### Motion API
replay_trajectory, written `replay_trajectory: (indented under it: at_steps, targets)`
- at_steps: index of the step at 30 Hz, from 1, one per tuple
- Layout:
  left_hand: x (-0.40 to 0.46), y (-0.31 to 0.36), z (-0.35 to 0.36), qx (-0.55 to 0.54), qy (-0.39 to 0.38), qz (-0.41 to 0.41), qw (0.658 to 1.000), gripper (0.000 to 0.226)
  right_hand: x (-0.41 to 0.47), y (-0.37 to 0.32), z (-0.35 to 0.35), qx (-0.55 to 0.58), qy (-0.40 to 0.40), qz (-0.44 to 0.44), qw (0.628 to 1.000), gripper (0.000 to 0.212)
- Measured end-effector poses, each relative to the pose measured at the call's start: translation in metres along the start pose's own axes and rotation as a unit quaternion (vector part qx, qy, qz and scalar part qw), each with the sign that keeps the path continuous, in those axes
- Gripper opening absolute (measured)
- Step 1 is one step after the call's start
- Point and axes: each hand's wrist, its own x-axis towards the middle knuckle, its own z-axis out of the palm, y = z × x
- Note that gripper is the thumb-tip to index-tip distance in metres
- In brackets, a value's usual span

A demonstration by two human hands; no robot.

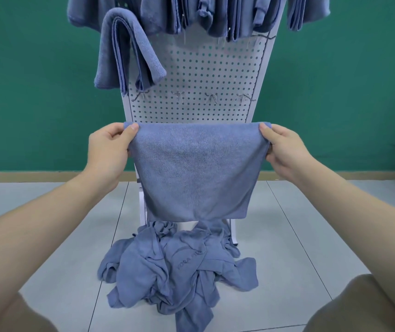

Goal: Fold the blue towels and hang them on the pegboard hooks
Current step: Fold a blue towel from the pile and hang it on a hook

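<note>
- Pile (179,271) of unfolded blue towels lay crumpled on the floor (59,236) at 6 o'clock, right at the foot of the pegboard (198,75). Several pieces, exact count couldn't be told. That was the backlog.
- Left hand (107,149) pinched the top left corner of the towel (196,171) at 9 o'clock, thumb over the front, fingers curled behind.
- Right hand (285,149) pinched the top right corner at 3 o'clock, same grip.
- Towel hung stretched between both hands at centre frame, top edge rounded like a fold line, so it looked folded at least once. Lower edge hung just above the pile, apart from it.
- Judgement: mid-fold on this one; probably another fold needed before hanging, to match the narrow ones already up.
- Four hooks (212,98) in the row just above the towel's top edge, 12 o'clock, all bare. Space left for more.
- One hung towel (129,49) sat folded at 11 o'clock, upper left of the board.
- Top row (215,15) at 12 o'clock carried more folded towels, cut off by the frame, count unclear.
- Overall: well under way, with a fair share still left on the floor.
</note>
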Motion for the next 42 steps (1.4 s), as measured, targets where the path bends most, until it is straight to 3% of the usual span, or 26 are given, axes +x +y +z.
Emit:
replay_trajectory:
  at_steps: [5,10,13,16,19,21,25,28,32,42]
  targets:
    - [0.001,0.002,-0.004,-0.004,-0.05,-0.01,0.999,0.004,-0.001,-0.004,-0.004,0.011,-0.025,-0.001,1.0,0.02]
    - [0.004,-0.002,-0.01,-0.002,-0.008,-0.016,1.0,0.016,-0.003,0.0,-0.004,-0.015,-0.044,-0.013,0.999,0.013]
    - [0.007,-0.006,-0.012,0.006,0.021,-0.033,0.999,0.029,-0.003,0.004,-0.001,-0.051,-0.007,-0.01,0.999,0.003]
    - [0.007,-0.009,-0.015,0.026,-0.001,-0.076,0.997,0.021,-0.001,0.011,-0.006,-0.068,0.019,0.026,0.997,0.02]
    - [0.008,-0.018,-0.021,0.052,-0.03,-0.127,0.99,0.007,-0.003,0.02,-0.011,-0.085,-0.032,0.082,0.992,0.028]
    - [0.009,-0.022,-0.024,0.059,-0.036,-0.157,0.985,0.008,-0.006,0.023,-0.013,-0.105,-0.059,0.116,0.986,0.014]
    - [0.008,-0.022,-0.021,0.072,-0.03,-0.185,0.98,0.015,-0.01,0.023,-0.008,-0.104,-0.086,0.135,0.982,0.014]
    - [0.004,-0.02,-0.014,0.086,-0.003,-0.184,0.979,0.021,-0.017,0.024,0.003,-0.127,-0.098,0.13,0.978,0.024]
    - [-0.004,-0.017,0.001,0.127,0.015,-0.146,0.981,0.016,-0.03,0.027,0.028,-0.128,-0.095,0.132,0.978,0.013]
    - [-0.043,-0.014,0.039,0.21,-0.057,-0.061,0.974,0.014,-0.064,0.025,0.086,-0.087,-0.119,0.135,0.98,0.018]
